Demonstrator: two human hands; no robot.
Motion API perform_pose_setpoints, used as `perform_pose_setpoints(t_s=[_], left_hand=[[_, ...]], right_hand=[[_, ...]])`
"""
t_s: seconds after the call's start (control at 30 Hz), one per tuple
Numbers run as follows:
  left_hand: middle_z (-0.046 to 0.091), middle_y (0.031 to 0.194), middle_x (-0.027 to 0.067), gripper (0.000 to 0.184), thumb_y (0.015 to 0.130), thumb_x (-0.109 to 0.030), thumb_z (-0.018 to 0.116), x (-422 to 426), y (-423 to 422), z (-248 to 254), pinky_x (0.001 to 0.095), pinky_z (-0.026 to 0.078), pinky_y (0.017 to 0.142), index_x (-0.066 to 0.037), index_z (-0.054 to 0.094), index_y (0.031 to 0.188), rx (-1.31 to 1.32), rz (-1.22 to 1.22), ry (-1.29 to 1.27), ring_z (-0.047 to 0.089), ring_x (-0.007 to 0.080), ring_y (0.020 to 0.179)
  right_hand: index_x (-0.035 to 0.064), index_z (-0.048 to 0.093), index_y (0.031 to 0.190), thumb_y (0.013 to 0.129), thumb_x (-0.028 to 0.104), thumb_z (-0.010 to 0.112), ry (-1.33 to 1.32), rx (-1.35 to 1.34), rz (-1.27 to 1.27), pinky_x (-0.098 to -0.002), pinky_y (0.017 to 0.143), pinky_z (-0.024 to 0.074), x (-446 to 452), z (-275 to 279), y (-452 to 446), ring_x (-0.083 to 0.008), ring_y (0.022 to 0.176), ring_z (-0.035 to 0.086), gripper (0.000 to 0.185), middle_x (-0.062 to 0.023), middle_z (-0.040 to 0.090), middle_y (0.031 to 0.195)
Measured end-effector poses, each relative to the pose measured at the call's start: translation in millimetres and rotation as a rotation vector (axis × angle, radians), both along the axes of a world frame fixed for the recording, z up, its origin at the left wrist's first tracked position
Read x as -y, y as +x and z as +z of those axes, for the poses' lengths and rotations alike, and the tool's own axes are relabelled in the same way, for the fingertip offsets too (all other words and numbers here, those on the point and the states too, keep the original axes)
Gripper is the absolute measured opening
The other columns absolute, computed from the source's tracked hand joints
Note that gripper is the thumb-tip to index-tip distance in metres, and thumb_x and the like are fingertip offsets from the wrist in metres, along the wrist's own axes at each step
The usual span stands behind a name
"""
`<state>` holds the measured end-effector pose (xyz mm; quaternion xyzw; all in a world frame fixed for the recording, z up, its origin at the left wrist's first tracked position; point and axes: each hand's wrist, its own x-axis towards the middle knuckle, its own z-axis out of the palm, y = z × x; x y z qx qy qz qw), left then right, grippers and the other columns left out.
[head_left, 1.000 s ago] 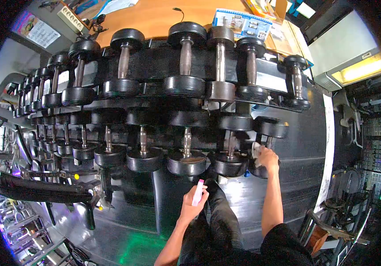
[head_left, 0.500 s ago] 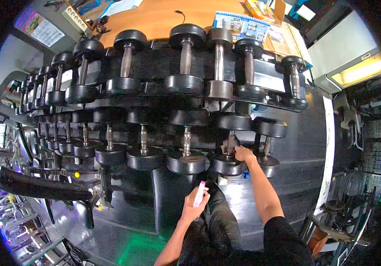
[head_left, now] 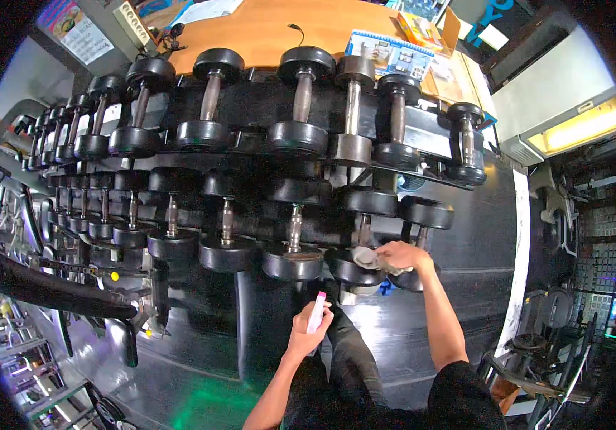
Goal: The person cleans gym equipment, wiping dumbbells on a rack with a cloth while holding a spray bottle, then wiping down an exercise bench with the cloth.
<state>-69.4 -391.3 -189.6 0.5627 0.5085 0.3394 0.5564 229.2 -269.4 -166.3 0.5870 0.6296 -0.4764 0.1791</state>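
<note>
My left hand [head_left: 309, 327] is wrapped round a slim white bottle with a pink cap [head_left: 316, 313], its pink end pointing up and away from me. In my right hand [head_left: 403, 256] is a crumpled grey cloth [head_left: 369, 258], draped over the near head of a black dumbbell [head_left: 354, 270] on the lower rack. That dumbbell's metal handle [head_left: 364, 228] shows just beyond the cloth. To the right, another dumbbell [head_left: 427, 212] is partly hidden behind my right hand. A neighbouring dumbbell [head_left: 292, 262] lies to the left.
An upper row of dumbbells [head_left: 301, 136] runs behind the lower one. Beyond it stands a wooden desk [head_left: 258, 32] with a desk calendar [head_left: 390, 54]. A padded bench [head_left: 64, 290] is at the left. Gym machines [head_left: 537, 337] stand at the right.
My right hand has moved from the dumbbell's handle towards me, onto its near head, and more of the cloth shows. The left hand still holds the bottle. The view has shifted slightly.
</note>
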Motion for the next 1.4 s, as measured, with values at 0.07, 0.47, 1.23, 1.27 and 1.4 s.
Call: perform_pose_setpoints(t_s=[0.07,0.47,1.23,1.27,1.4], left_hand=[[0.061,0.076,-0.0026,0.021,0.085,-0.008,0.066,4,2,3,0.0221,0.046,0.052,-0.007,0.06,0.105,-0.002,-0.005,-0.015,0.053,0.0041,0.058],[0.061,0.078,0.0041,0.019,0.084,-0.005,0.065,38,30,3,0.0274,0.048,0.058,-0.005,0.058,0.101,0.015,0.075,-0.174,0.059,0.0105,0.063],[0.059,0.076,-0.0014,0.022,0.087,-0.01,0.065,105,58,15,0.0232,0.045,0.052,-0.006,0.058,0.107,0.012,0.13,-0.319,0.053,0.0056,0.057],[0.059,0.076,-0.0013,0.022,0.087,-0.01,0.065,107,59,13,0.0233,0.045,0.052,-0.006,0.058,0.107,0.042,0.149,-0.335,0.053,0.0057,0.057],[0.06,0.076,-0.001,0.022,0.087,-0.011,0.066,111,59,6,0.0236,0.045,0.052,-0.006,0.058,0.106,0.026,0.127,-0.358,0.054,0.0061,0.057]], right_hand=[[0.007,0.062,0.114,0.089,0.024,0.055,-0.001,-0.306,-0.429,-0.0332,0.085,0.0467,13,20,2,-0.0208,0.097,0.061,0.031,-0.0151,0.066,0.103],[0.0022,0.049,0.131,0.095,0.026,0.055,-0.001,-0.626,-0.909,-0.028,0.096,0.0387,108,-64,5,-0.0144,0.109,0.052,0.044,-0.0059,0.059,0.121],[0.0121,0.053,0.116,0.072,0.017,0.074,0.978,-0.22,-0.319,-0.0432,0.088,0.0462,99,-39,-48,-0.032,0.104,0.056,0.049,-0.013,0.057,0.119],[0.0121,0.053,0.116,0.072,0.017,0.074,0.971,-0.224,-0.318,-0.0432,0.088,0.0462,98,-48,-49,-0.032,0.104,0.056,0.049,-0.013,0.057,0.119],[0.0196,0.063,0.106,0.071,0.02,0.074,1.243,-0.212,-0.068,-0.0453,0.101,0.0367,97,-84,-52,-0.0252,0.119,0.046,0.037,-0.0046,0.054,0.127]])
